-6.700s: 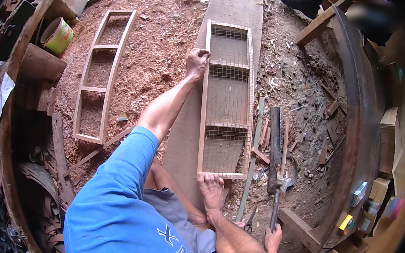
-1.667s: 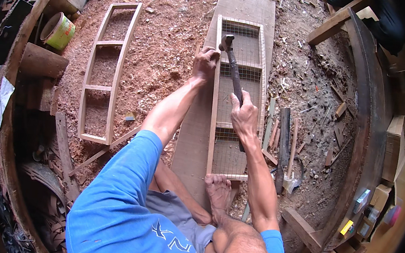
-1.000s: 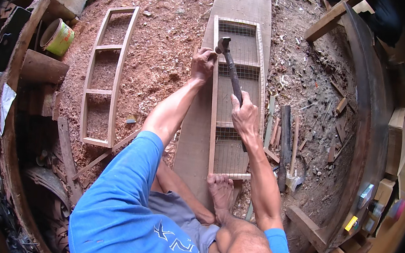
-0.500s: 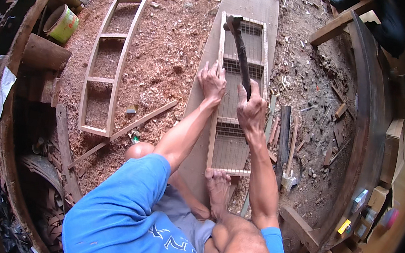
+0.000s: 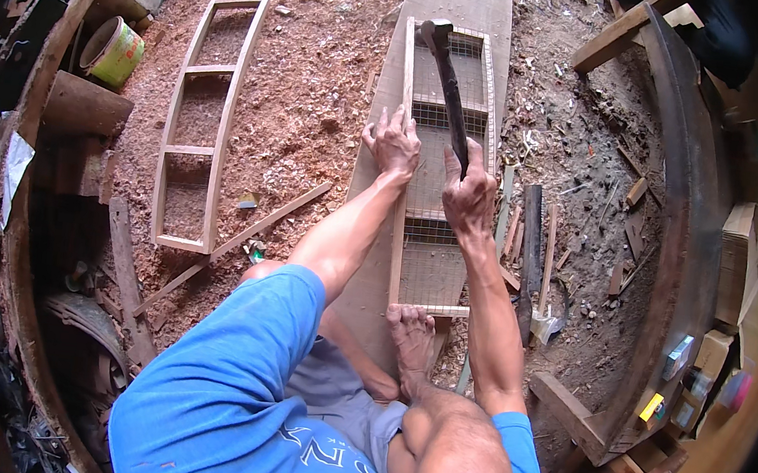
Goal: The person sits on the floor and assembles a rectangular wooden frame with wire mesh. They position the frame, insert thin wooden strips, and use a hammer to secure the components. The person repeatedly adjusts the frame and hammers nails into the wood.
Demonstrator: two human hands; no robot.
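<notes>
A wooden frame with wire mesh (image 5: 448,147) lies lengthwise on a long plank (image 5: 373,204) in front of me. My left hand (image 5: 393,152) is at the frame's left rail, with bent fingers and thumb around it. Whether a small piece sits between those fingertips I cannot make out. In my right hand (image 5: 469,193) is a hammer (image 5: 450,87), gripped by its dark handle. The hammer head is over the far end of the frame, near the left rail. My bare foot (image 5: 411,332) is against the frame's near end.
A similar frame (image 5: 222,128) lies on shavings to the left, beside a loose wooden strip (image 5: 239,245). A green tin (image 5: 114,52) sits at far left. Dark pieces (image 5: 530,252) and scraps lie right of the plank. A heavy wooden bench (image 5: 658,266) stands at right.
The hammer head has shifted slightly up and right relative to the frame. My left hand stays at the left rail. The whole view has moved a little.
</notes>
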